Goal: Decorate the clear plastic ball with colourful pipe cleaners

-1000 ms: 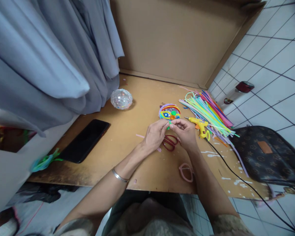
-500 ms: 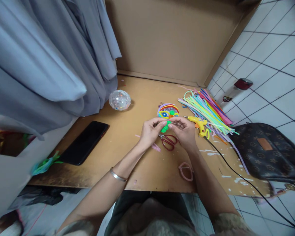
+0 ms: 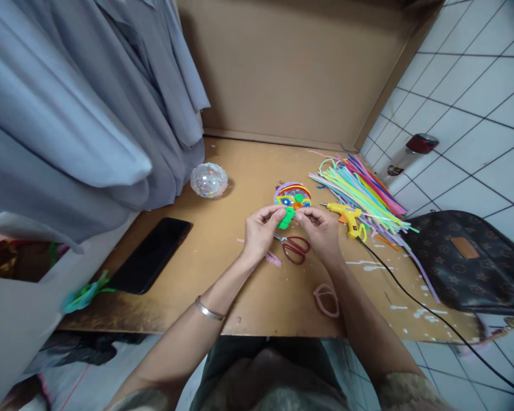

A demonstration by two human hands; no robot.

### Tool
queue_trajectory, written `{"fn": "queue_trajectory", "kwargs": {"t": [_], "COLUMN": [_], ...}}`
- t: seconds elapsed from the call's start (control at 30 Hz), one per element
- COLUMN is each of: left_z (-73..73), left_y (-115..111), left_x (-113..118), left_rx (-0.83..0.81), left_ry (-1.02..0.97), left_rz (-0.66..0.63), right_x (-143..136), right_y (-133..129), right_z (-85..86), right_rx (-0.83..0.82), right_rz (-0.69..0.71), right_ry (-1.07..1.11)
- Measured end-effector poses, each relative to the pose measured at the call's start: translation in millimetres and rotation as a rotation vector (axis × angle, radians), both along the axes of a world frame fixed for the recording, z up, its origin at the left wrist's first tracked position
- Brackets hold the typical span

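Observation:
Between my two hands is a small bright green pipe-cleaner piece (image 3: 286, 218), bent into a wavy shape. My left hand (image 3: 260, 229) pinches its left side between thumb and fingers. On the other side my right hand (image 3: 320, 229) is closed in a pinch close to the piece's right edge; what lies between those fingertips is too small to make out. Just beyond the fingers sits a clear ball decorated with coloured pipe cleaners (image 3: 293, 194), with yellow, blue, green and orange parts. Red-handled scissors (image 3: 295, 250) lie below my hands, their blades partly hidden.
A yellow glue gun (image 3: 346, 218) with a black cord lies right of my hands, before a pipe-cleaner bundle (image 3: 360, 191). A brown bag (image 3: 466, 262) stands at the right. Leftward are a clear ball (image 3: 209, 180) and a phone (image 3: 152, 255). A pink loop (image 3: 326, 301) lies near the front edge.
My right fingertips have drawn slightly away from the green piece, which now shows more fully beside my left thumb. The whole view has shifted a little.

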State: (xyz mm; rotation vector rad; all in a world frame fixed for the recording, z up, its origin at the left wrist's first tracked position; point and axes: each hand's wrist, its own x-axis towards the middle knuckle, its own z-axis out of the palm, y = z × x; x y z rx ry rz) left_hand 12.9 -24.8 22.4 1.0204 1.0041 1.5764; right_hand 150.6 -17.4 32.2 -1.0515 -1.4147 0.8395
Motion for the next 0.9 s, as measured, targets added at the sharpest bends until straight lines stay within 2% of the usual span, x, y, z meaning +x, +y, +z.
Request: {"fn": "queue_trajectory", "kwargs": {"t": [0.3,0.7,0.9], "left_z": [-1.2,1.4,-2.5], "left_y": [0.3,-1.2,3.4], "left_x": [0.2,0.0,0.3], "left_rx": [-0.009,-0.003,-0.013], "left_ry": [0.062,0.039,0.001], "left_rz": [0.013,0.006,0.021], "right_x": [-1.6,-3.1,-0.1], "right_y": [-4.5,-6.1,-3.2], "right_z": [6.4,6.6,6.6], "right_rx": [-0.011,-0.014,-0.133], "right_rz": [0.020,0.023,0.091], "right_ry": [-0.022,-0.004,0.073]}}
